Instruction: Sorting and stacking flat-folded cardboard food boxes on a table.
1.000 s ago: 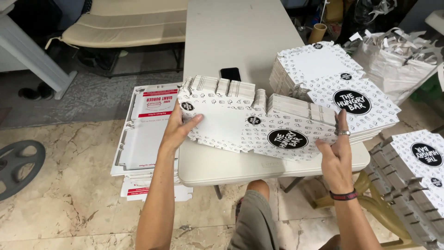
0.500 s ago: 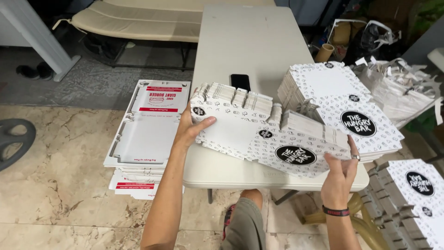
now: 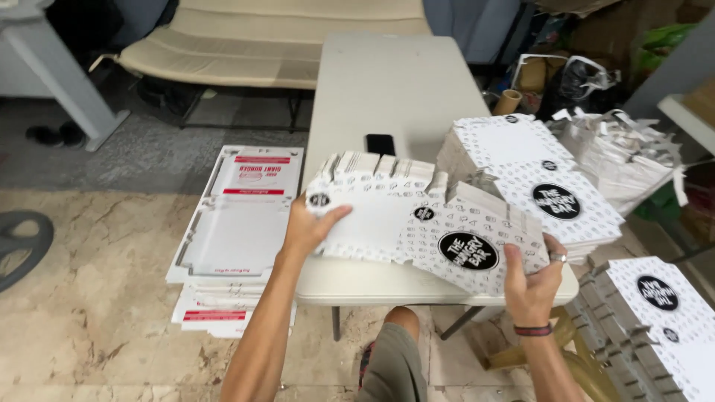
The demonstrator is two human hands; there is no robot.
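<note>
A thick bundle of flat, unfolded white cardboard boxes (image 3: 387, 216) with a small dark pattern and round black labels lies across the near edge of a white folding table (image 3: 387, 82). My left hand (image 3: 309, 227) grips the bundle's left end, thumb on top. My right hand (image 3: 532, 272), with a ring and a dark wristband, holds the bundle's right end at the table's near right corner. A second stack of the same flat boxes (image 3: 521, 160) rests on the table just behind the bundle.
A black phone (image 3: 380, 144) lies on the table behind the bundle. White flat boxes with red stripes (image 3: 234, 238) are piled on the floor at left. More patterned flat boxes (image 3: 659, 320) are stacked at lower right. A cream bench (image 3: 246, 45) stands behind; torn wrapping (image 3: 618, 152) at right.
Both hands have stayed on the bundle's ends and drawn it slightly toward the table's near edge. My right hand has slid further under the right end.
</note>
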